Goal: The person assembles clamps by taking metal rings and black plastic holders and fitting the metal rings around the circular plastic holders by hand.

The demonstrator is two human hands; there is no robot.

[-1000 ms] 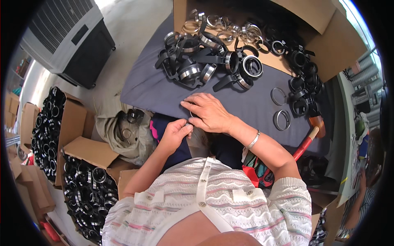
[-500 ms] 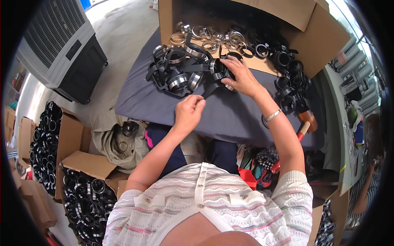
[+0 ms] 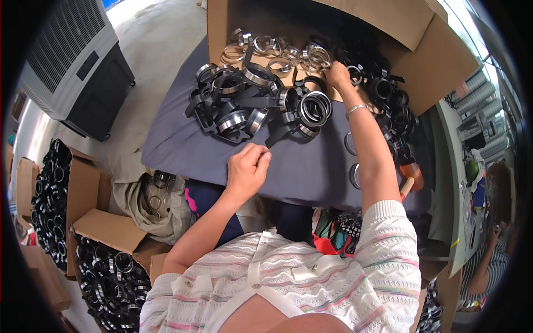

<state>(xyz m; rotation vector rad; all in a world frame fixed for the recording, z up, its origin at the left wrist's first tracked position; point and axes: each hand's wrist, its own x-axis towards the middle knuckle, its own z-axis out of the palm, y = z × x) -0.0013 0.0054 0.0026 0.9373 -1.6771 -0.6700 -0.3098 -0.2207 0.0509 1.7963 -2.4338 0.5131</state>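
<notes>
The right hand (image 3: 337,73) is reaching into the box (image 3: 438,61), pinching a ring (image 3: 319,58); the left hand (image 3: 247,166) is waiting on the table (image 3: 177,150), grip narrow, perhaps holding something small.

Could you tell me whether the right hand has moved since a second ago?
Yes. The right hand has left the near edge of the grey cloth and reached forward to the metal rings in the cardboard box.
</notes>
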